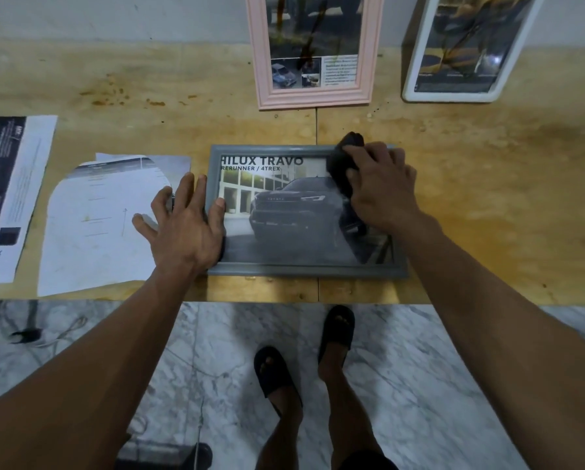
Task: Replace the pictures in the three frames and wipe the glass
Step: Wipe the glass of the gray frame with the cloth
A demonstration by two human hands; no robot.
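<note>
A grey picture frame [304,270] lies flat near the front edge of the wooden table [488,205], showing a dark truck picture under its glass. My right hand [382,188] grips a black cloth [343,164] and presses it on the upper right part of the glass. My left hand [186,222] lies flat with spread fingers on the frame's left edge, thumb on the glass. A pink frame [315,96] and a white frame [454,95] lean upright against the wall behind, each with a picture inside.
Loose printed sheets lie on the table to the left: a white curled page [97,225] and a dark-printed page [9,198]. The table's front edge runs just below the grey frame. Marble floor [216,351] and my sandalled feet are below.
</note>
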